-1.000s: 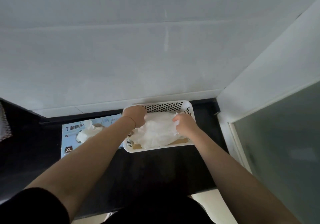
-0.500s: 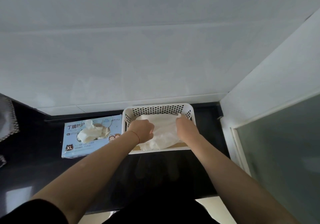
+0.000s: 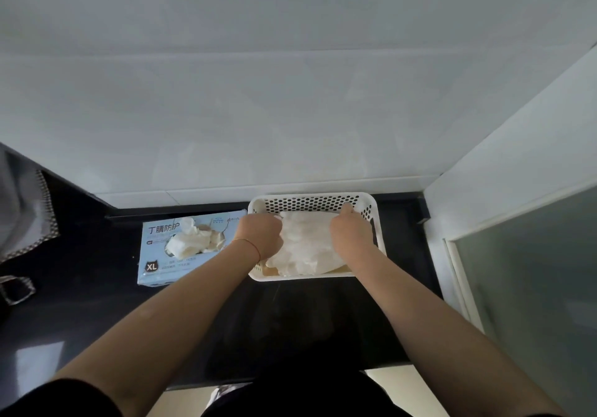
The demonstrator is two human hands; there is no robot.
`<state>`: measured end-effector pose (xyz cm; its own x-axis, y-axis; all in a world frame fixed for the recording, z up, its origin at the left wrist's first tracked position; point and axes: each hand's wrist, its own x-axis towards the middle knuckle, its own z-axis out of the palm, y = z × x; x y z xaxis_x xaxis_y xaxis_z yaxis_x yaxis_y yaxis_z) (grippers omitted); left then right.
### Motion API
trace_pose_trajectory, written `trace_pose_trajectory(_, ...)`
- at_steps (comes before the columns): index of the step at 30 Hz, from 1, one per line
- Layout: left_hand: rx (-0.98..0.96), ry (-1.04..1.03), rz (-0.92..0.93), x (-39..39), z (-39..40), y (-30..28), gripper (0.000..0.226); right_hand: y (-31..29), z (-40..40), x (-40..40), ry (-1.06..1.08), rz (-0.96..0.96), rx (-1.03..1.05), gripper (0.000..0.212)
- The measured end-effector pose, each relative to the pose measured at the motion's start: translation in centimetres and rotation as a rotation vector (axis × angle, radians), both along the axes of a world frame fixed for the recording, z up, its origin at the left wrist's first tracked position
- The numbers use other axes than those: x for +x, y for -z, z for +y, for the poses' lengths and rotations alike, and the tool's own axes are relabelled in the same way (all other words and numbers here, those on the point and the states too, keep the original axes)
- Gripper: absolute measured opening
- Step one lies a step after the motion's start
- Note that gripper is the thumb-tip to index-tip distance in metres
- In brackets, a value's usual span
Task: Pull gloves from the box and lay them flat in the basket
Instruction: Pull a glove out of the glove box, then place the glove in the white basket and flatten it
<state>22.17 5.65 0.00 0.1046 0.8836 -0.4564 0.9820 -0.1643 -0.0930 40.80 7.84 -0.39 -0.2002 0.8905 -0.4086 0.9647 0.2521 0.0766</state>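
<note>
My forearms reach out over the dark countertop [image 3: 97,313] and both hands are down inside the white perforated basket [image 3: 310,197]. My left hand [image 3: 260,237] is curled into a loose fist at the left edge of the pale gloves [image 3: 305,248]; whether those fingers pinch the material I cannot tell. My right hand [image 3: 350,234] lies palm-down on their right side, its fingers together and stretched toward the far right corner. The glove pile sits between my hands, its long axis running from near left to far right across the basket floor, so I judge the smoothing must go outward along that line. The next glove lies left of my left hand: the blue glove box [image 3: 155,255] sits just beside the basket, a white glove [image 3: 193,242] bunched in its opening, so the left hand is nearer.
</note>
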Motion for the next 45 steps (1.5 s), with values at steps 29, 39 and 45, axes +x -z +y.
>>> trace_pose_trajectory(29,0.145,-0.369,-0.43,-20.6,-8.3,3.0,0.116,-0.9,-4.7,-23.8,0.114,0.668,0.051,0.016)
trace_pose_trajectory(39,0.137,-0.384,-0.458,-21.1,-8.4,2.8,0.121,-3.6,-3.0,-22.4,0.271,0.873,0.156,0.015)
trace_pose_trajectory(45,0.106,-0.411,-0.527,-21.1,-8.3,2.5,0.113,-5.7,-3.9,-23.1,0.219,0.935,-0.014,0.013)
